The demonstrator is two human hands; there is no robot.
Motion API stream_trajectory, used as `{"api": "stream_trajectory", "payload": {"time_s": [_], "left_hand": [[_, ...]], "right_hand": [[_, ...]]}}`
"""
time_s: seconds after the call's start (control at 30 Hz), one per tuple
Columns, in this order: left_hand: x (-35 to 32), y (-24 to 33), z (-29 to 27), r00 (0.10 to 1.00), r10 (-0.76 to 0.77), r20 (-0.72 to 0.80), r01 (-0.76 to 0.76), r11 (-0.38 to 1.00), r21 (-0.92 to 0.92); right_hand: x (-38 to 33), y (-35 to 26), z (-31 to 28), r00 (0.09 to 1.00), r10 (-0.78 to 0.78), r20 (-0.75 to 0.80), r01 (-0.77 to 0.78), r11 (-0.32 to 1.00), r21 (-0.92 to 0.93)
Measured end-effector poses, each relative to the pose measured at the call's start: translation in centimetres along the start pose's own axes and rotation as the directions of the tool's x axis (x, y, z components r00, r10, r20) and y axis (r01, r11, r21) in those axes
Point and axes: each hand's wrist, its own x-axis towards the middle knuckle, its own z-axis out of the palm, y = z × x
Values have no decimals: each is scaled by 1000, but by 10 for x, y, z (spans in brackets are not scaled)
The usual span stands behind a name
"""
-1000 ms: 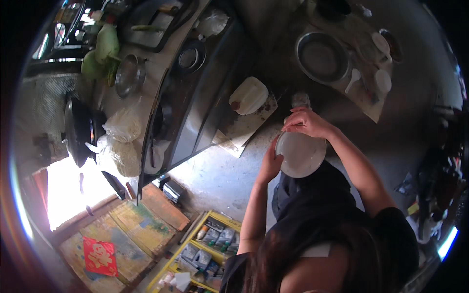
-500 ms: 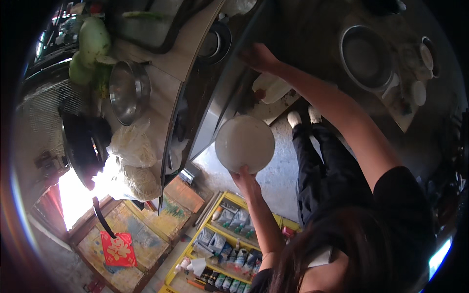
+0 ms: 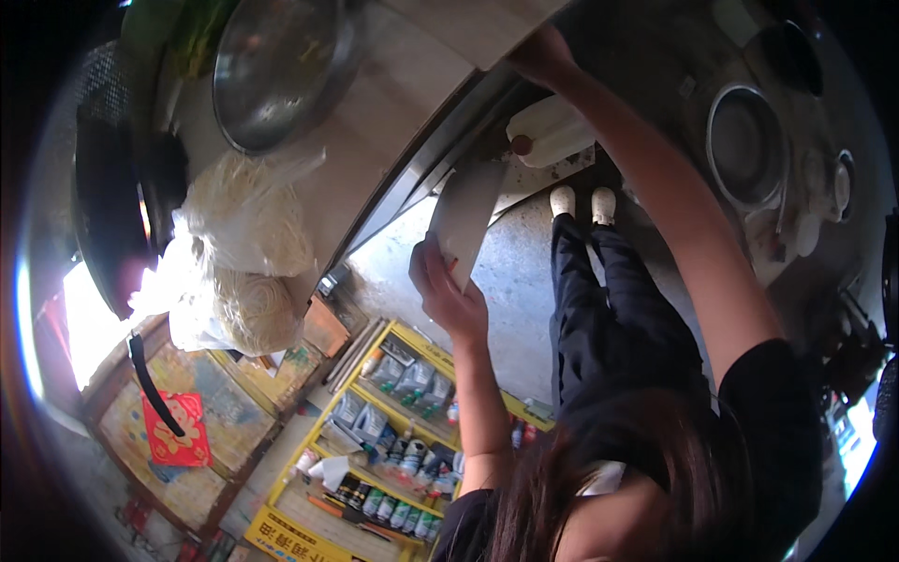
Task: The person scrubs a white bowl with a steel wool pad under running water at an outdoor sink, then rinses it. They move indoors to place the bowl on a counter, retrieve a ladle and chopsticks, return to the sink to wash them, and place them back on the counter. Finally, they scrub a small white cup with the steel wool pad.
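Looks like a kitchen
Has a metal bowl [image 3: 281, 80] and bagged noodle-like strands [image 3: 253, 211] along a counter [image 3: 407, 98].

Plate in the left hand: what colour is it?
The plate looks pale greyish white, seen best in the head view.

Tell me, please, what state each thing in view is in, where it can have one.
White plate: held up, tilted steeply.
Left hand: grip closed on the white plate.
Right hand: grip too dark to read.
White jug: brown cap on.
Metal bowl: uncovered.
Metal basin: uncovered.
Plastic bags: filled with pale strands.
Yellow shelf: stocked with bottles.
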Motion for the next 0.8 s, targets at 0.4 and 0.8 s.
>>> {"api": "stream_trajectory", "payload": {"time_s": [0.4, 0.8], "left_hand": [[20, 70, -21, 956, 155, 248, -106, 974, -202], [31, 105, -26, 808, 578, 113, -561, 814, -154]], "right_hand": [[-94, -87, -230, 574, 73, 816, -553, 769, 320], [-125, -107, -266, 722, 106, 683, -395, 874, 283]]}}
